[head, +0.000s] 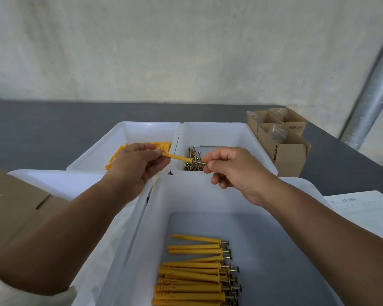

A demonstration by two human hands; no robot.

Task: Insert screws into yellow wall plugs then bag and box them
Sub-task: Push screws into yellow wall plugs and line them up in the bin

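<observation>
The left hand [139,164] gripped a yellow plug [177,157], flanged end pointing right, above the gap between the two far bins. The right hand [232,171] pinched a screw [199,162] between thumb and forefinger, its tip at the plug's mouth; how far in it sat could not be told. Behind the hands, the left bin [142,131] held loose plugs [161,145] and the right bin [215,133] loose screws [194,167]. In the near bin [208,195] lay assembled plugs [195,272], screw heads to the right. Cardboard boxes [290,155] holding bags [274,132] stood on the grey counter [42,129] at far right, with a paper [363,208] nearer.
</observation>
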